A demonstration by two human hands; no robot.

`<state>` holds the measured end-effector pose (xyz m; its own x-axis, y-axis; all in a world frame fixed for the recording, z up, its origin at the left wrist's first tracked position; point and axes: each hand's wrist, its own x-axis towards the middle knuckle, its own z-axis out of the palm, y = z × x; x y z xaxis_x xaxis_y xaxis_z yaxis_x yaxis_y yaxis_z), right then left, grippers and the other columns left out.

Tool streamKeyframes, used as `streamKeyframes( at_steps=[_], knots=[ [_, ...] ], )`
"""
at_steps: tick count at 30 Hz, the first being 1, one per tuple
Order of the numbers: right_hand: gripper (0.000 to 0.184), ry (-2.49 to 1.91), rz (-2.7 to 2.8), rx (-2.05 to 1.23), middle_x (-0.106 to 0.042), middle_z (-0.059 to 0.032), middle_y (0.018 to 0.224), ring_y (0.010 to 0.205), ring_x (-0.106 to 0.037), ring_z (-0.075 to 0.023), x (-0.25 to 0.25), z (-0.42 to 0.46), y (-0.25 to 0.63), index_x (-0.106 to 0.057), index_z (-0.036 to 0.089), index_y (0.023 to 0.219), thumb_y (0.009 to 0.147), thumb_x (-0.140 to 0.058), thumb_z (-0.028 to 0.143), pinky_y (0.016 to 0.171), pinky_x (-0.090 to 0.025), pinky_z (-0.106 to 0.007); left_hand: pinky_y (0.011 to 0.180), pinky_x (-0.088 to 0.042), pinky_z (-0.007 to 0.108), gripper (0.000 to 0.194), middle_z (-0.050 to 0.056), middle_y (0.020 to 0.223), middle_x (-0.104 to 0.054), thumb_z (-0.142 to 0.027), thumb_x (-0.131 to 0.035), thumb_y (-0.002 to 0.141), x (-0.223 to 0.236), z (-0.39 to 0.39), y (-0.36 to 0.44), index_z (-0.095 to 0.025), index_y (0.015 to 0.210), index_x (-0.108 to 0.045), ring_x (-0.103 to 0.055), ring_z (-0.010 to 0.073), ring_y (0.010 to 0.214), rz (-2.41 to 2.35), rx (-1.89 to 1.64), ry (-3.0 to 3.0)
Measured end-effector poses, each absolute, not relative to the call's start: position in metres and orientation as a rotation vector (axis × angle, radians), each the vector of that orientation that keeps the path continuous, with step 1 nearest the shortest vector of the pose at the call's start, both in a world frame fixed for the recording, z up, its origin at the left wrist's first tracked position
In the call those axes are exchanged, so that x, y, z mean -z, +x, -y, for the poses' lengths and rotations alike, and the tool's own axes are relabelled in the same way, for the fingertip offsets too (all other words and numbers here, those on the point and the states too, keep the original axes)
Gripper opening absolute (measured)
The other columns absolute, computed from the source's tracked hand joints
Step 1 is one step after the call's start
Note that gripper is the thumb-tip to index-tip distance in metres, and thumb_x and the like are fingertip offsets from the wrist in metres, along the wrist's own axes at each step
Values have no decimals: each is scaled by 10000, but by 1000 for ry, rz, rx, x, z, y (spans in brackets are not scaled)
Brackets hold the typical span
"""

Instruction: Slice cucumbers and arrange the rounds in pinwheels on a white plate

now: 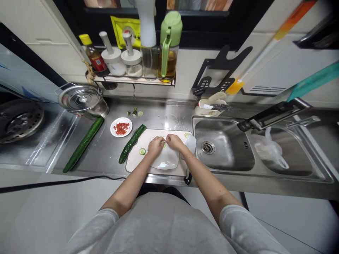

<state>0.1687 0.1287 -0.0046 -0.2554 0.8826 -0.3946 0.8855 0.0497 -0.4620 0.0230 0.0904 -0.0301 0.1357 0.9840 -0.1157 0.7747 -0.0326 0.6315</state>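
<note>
Over a clear-white plate [165,163] on the pale cutting board [134,164], my left hand [156,146] and my right hand [174,141] meet with fingers pinched. A small cucumber slice [164,145] shows between the fingertips; the exact grip is partly hidden. One cucumber slice [142,151] lies on the board left of the plate, and another slice [186,135] at its upper right corner. A cucumber [132,143] with a cut end rests across the board's left edge. At the board's right side is a knife, its black handle [188,177] toward me.
A small white plate of chopped red pieces [121,127], cucumber ends [134,113] and a whole cucumber [84,144] lie to the left. Behind them stands a lidded steel pot [82,99]. A seasoning rack [137,80] hangs above; the sink [225,144] is at right.
</note>
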Motion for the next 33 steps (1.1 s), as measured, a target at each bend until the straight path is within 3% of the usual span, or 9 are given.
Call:
streamKeyframes(
  at_steps=[14, 33],
  knots=[
    [201, 1922, -2191, 803, -672, -117, 1027, 953, -607, -218, -6, -123, 161, -593, 185, 1044, 904, -490, 287, 741, -400, -272, 847, -417, 325, 157, 73, 991, -583, -221, -552, 845, 31, -91, 21, -221, 877, -706, -484, 219, 1002, -1694, -499, 1935],
    [232, 2052, -2142, 716, -676, -123, 999, 950, -628, -235, 3, -101, 162, -521, 195, 1098, 954, -389, 320, 749, -407, -297, 858, -403, 332, 110, 72, 924, -584, -239, -596, 805, 31, -94, 22, -213, 829, -700, -509, 230, 975, -1756, -479, 1820]
  ],
)
